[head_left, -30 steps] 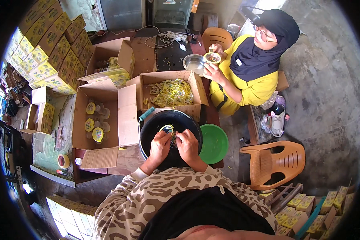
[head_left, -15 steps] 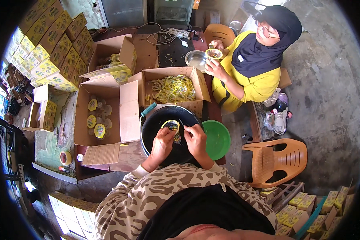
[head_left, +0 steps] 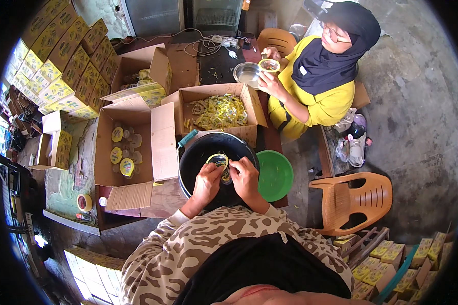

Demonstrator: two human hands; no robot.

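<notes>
My left hand (head_left: 207, 182) is closed round a clear plastic cup (head_left: 226, 176) with a yellow rim, its mouth tilted up. The cup is over a black bucket (head_left: 193, 152) with a teal grip on its handle. My right hand (head_left: 245, 178) is against the cup's right side, fingers pinched together at the rim. Whatever lies between those fingertips is too small to make out. Right of the bucket stands a green basin (head_left: 276, 178) with a few scraps in it.
A carton of yellow strips (head_left: 221, 112) stands beyond the bucket; a carton of lidded cups (head_left: 124, 147) is on the left. A co-worker in yellow (head_left: 323, 104) holds a similar cup over a metal bowl (head_left: 247, 75). An orange plastic chair (head_left: 341, 203) is at right.
My right hand has moved slightly left, from just beside the cup to its rim. My left hand keeps its hold on the cup. The co-worker's hands and cup have shifted slightly in view.
</notes>
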